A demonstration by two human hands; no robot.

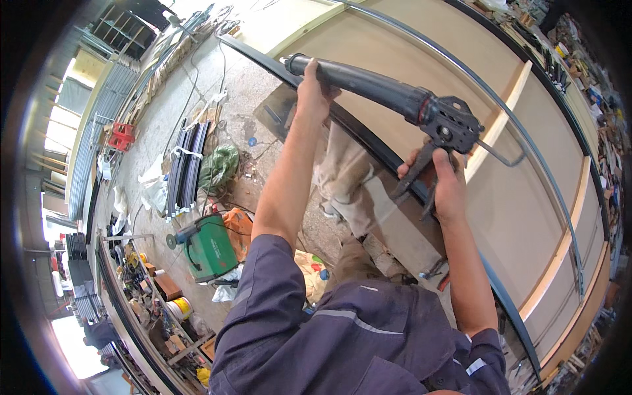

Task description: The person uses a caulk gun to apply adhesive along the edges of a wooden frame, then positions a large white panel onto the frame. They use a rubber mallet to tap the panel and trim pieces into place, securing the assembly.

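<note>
The left hand [313,95] clasps the barrel of the black caulking gun [375,89], the right hand [447,187] its handle, above the near edge of the beige panel [507,217]; a slackening left grip could drop the front end.

The long black tubular caulking gun [368,89], upper centre, shows a thin red ring [424,109]. Lower centre, the navy cloth jacket [355,349] carries pale grey stripes [359,322]. Left of centre: a boxy green machine [214,249], a crumpled orange plastic bag [239,230]. Right: a broad plain-beige panel [536,197].
</note>
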